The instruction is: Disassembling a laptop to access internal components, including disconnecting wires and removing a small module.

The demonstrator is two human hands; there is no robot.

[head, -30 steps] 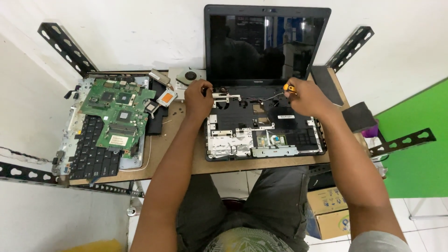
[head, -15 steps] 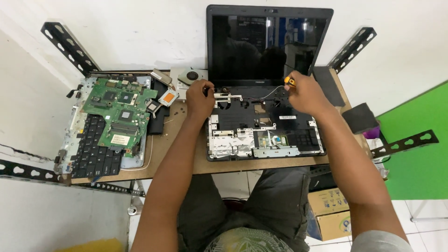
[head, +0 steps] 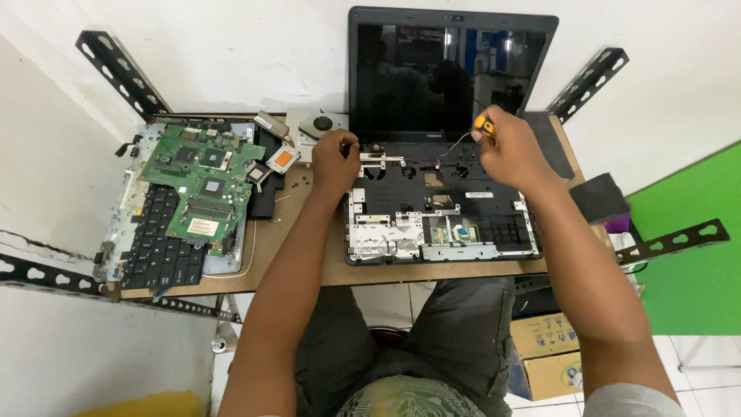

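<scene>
The opened laptop base [head: 440,212] sits at the centre of the wooden bench [head: 309,262], its keyboard cover off and the black frame and silver plates bare; the dark screen [head: 451,73] stands up at 12 o'clock. The right hand [head: 513,150] is clenched around a screwdriver with an orange-yellow handle [head: 484,123], held at the base's 1 o'clock corner near the hinge. The left hand [head: 336,158] rests curled at the 11 o'clock corner, by a silver hinge bracket [head: 378,160]; whether it pinches anything I cannot tell. The step in hand looks like undoing fasteners along the hinge edge; the next move likely calls for a steady tip on a small screw while the left hand braces the frame.

At 9 o'clock lies a green circuit board [head: 202,189], bearing a pale rectangular label near its lower edge, over a black keyboard [head: 158,255]. A cooling fan [head: 318,123] lies at 10 o'clock. Under the bench, at 5 o'clock, stand two brown cardboard boxes [head: 548,355] with small blue and white labels.
</scene>
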